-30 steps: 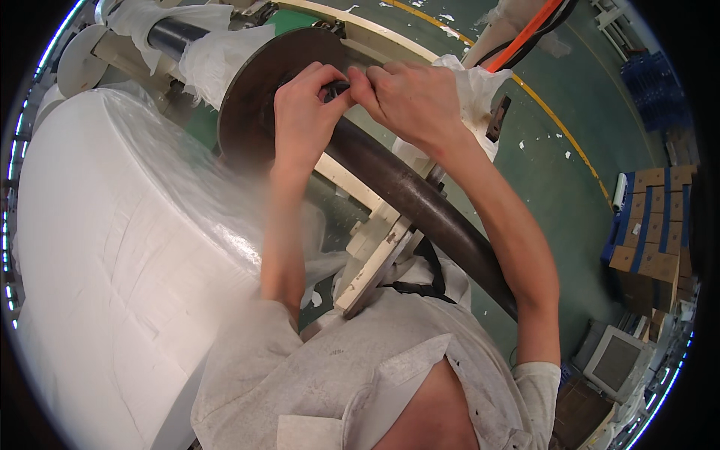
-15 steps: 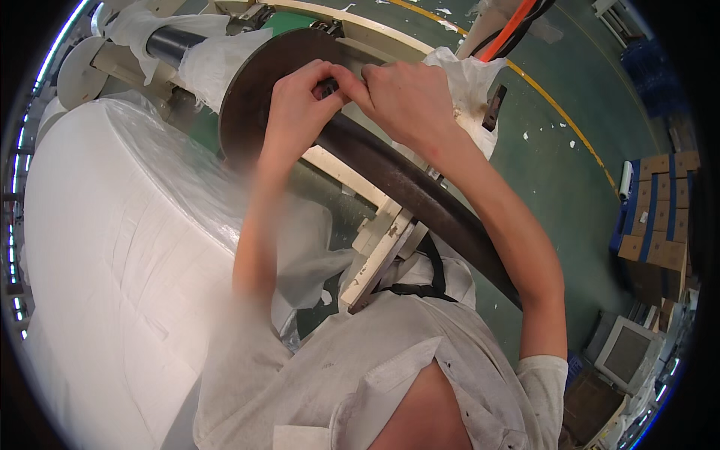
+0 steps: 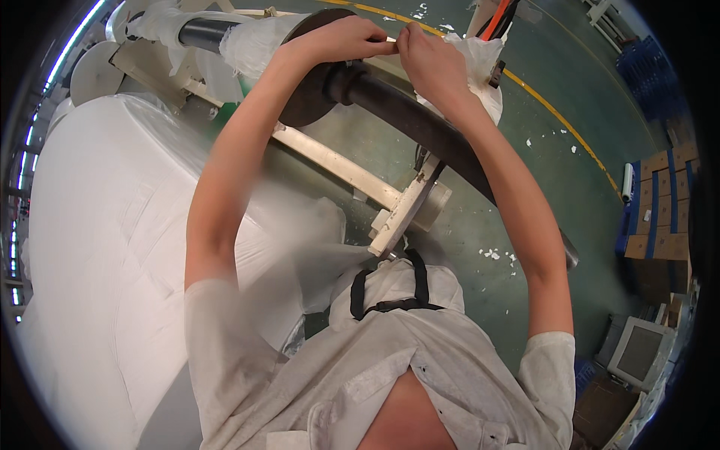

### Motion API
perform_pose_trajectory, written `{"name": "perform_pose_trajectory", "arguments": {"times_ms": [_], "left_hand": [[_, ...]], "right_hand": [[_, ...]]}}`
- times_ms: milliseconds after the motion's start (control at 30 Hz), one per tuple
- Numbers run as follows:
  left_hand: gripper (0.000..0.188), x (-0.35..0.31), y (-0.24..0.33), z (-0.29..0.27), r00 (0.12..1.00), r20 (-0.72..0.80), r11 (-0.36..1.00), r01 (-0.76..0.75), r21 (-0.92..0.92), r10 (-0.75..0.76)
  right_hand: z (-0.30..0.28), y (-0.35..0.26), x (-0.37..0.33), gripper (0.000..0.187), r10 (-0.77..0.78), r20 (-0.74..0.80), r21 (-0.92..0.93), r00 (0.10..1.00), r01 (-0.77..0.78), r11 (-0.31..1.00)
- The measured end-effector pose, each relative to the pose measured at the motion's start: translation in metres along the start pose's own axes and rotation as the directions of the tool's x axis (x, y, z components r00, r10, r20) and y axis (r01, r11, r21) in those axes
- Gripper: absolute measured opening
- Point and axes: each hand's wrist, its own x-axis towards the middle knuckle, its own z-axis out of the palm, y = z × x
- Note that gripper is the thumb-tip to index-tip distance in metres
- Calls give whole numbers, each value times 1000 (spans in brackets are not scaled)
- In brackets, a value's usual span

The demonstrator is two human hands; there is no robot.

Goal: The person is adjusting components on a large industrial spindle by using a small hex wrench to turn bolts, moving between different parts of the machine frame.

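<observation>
A dark steel shaft (image 3: 420, 124) runs slantwise below my hands, with a round dark disc (image 3: 304, 109) and a collar (image 3: 346, 81) on it. My left hand (image 3: 346, 39) reaches over the disc's edge, thumb and fingers pinched together. Close beside it, my right hand (image 3: 433, 66) is curled above the far side of the shaft. Their fingertips nearly meet; whatever is between them is too small or hidden to make out. White film (image 3: 259, 45) is bunched on the shaft beyond the disc.
At left stands a large white wrapped roll (image 3: 97, 247). A cream machine frame (image 3: 337, 165) lies beneath the shaft, its end bracket (image 3: 401, 217) close to my body. Stacked cartons (image 3: 656, 202) and an old monitor (image 3: 639, 354) are at right. White scraps (image 3: 495, 255) litter the green floor.
Both hands have moved from the collar area to the far side of the shaft, my left arm reaching further out. The view has shifted, so the disc sits higher and further right.
</observation>
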Motion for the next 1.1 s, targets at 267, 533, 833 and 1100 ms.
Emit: {"name": "perform_pose_trajectory", "arguments": {"times_ms": [267,533,833,1100], "left_hand": [[47,2,13,7,997,38,971,-67,231,60],[48,3,29,11,997,-73,985,17,172,-5],[40,-9,48,19,982,-162,953,141,269,-100],[37,-5,36,20,982,-185,959,83,273,-33]], "right_hand": [[-16,18,-3,31,-149,274,-87,950,179,980],[3,29,10,20,-113,122,-192,986,135,972],[-4,25,12,18,-144,75,-144,987,154,978],[-4,33,15,18,-201,89,-88,976,209,974]]}}
